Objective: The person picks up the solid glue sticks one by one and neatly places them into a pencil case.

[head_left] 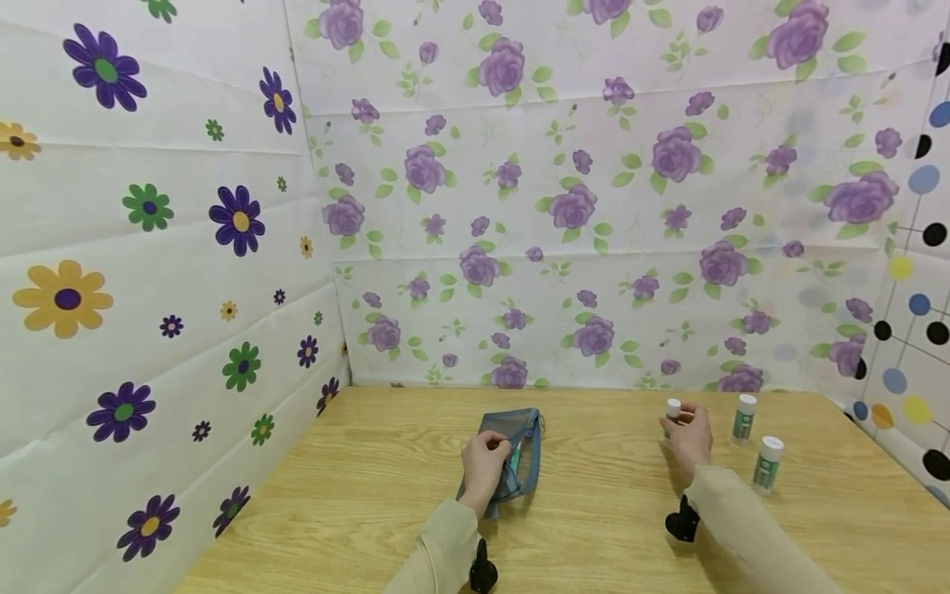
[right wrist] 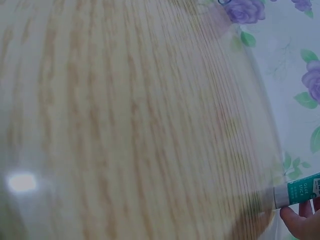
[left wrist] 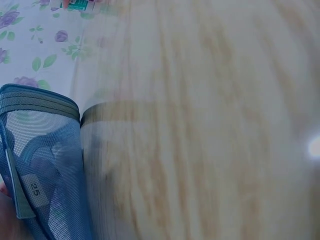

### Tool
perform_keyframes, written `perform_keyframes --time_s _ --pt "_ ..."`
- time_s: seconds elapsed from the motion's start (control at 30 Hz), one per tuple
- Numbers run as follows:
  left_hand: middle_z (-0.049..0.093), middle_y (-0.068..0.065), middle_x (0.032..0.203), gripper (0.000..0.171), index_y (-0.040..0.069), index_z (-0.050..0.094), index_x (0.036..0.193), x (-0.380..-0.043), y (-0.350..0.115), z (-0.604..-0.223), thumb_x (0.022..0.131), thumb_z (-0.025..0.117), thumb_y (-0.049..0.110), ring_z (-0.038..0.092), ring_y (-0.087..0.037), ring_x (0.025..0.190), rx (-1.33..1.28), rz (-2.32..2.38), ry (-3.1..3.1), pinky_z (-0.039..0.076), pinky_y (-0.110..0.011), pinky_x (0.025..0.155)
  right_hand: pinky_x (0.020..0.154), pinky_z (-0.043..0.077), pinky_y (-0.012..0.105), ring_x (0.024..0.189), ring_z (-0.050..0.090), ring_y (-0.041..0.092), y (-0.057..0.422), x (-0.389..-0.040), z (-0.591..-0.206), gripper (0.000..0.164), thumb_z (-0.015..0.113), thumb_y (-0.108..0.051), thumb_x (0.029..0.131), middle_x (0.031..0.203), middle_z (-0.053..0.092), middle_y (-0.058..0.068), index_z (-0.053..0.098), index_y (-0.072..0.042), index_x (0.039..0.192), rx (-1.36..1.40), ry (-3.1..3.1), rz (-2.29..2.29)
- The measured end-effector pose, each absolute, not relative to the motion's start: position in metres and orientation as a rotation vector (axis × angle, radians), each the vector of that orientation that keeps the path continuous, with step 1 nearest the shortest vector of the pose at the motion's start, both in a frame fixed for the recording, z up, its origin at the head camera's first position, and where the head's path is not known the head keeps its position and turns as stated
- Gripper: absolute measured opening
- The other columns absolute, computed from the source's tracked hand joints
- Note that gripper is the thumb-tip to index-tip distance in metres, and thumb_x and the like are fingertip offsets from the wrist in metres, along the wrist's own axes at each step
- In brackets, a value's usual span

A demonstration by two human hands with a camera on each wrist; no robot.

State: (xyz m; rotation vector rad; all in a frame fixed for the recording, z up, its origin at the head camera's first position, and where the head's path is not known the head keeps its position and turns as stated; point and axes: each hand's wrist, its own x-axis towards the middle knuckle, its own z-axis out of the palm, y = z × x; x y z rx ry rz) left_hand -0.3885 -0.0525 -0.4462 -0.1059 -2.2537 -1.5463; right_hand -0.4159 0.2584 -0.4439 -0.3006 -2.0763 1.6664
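The pale wood-grain tabletop [head_left: 356, 495] bore a blue, zippered mesh pouch [head_left: 505, 423], whose edge the left hand [head_left: 482, 470] pinched, seemingly to steady it. Well apart to its right, the right hand [head_left: 690, 437] had thumb and fingers clamped on a green-and-white cylindrical glue stick [right wrist: 302, 191], gripped by its side, probably for a sure hold. Two white-capped, green-labelled cylindrical sticks [head_left: 768, 466] stood upright farther right, presumably grouped within easy reach.
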Motion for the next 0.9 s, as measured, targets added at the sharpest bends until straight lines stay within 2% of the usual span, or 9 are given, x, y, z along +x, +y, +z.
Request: perform_keyframes --time_s 0.9 --pt "0.057 0.003 0.070 0.008 0.004 0.068 0.083 -0.389 -0.051 -0.446 0.081 0.060 0.006 0.051 -0.012 0.060 -0.081 -1.557 -2.253 0.043 -0.029 0.055 0.084 0.037 0.049 0.106 0.042 0.041 0.268 -0.419 -0.442 0.042 0.053 -0.007 0.090 0.118 0.042 0.029 0.035 0.008 0.125 -0.295 -2.157 1.648"
